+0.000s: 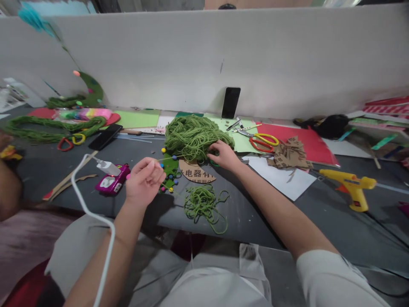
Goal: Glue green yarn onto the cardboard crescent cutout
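My left hand is closed in a pinch on a thin green yarn strand that runs toward the big pile of green yarn. My right hand rests at the pile's near right edge, fingers curled into the yarn. Between my hands lies a green felt piece with coloured pom-poms on a brown cardboard shape with printed characters. A smaller loose tangle of green yarn lies near the table's front edge.
A yellow glue gun lies at the right, scissors and cardboard scraps behind it. A phone leans on the white divider. A magenta device with a white cable sits left, beside another phone. Someone's arm shows far left.
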Demonstrator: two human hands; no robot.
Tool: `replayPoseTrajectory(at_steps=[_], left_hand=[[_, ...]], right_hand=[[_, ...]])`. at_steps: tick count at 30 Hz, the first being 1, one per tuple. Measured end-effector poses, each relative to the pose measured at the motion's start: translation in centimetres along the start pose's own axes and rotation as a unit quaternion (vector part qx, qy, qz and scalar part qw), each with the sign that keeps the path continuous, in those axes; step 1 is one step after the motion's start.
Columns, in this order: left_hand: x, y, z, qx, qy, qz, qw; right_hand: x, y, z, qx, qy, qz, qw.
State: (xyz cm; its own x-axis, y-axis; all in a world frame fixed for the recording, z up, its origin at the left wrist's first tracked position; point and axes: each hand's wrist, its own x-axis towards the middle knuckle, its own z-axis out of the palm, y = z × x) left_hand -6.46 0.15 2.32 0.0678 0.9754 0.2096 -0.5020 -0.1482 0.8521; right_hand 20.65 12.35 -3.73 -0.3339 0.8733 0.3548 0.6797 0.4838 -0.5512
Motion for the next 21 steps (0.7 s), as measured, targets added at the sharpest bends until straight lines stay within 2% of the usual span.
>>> replayPoseTrajectory(at_steps=[5, 11, 14, 18, 21], left_hand=[[0.3, 0.8, -0.6, -0.031, 0.005, -0.003, 0.999], [0.8, 2.3, -1.8, -0.069, 0.063, 0.016, 0.995], [0.9, 2.3, -2.2, -0.062, 0.061, 0.016, 0.996], [0.9, 1.9, -2.2, -0.039, 0.032, 0.003, 0.999], [0.9, 2.0, -2.4, -0.055, 0.030, 0.011, 0.998]], right_hand=[[0.0, 0.3, 0.3, -0.069, 0.005, 0.051, 0.996], [0.3, 0.3, -0.5, -0.072, -0.015, 0.099, 0.992], [0.4, -0.1, -1.5, -0.010, -0.010, 0.067, 0.998], [0.4, -0.9, -2.1, 0.093, 0.021, -0.035, 0.995], [0.4, -1.0, -1.5, 0.099, -0.001, -0.082, 0.992]])
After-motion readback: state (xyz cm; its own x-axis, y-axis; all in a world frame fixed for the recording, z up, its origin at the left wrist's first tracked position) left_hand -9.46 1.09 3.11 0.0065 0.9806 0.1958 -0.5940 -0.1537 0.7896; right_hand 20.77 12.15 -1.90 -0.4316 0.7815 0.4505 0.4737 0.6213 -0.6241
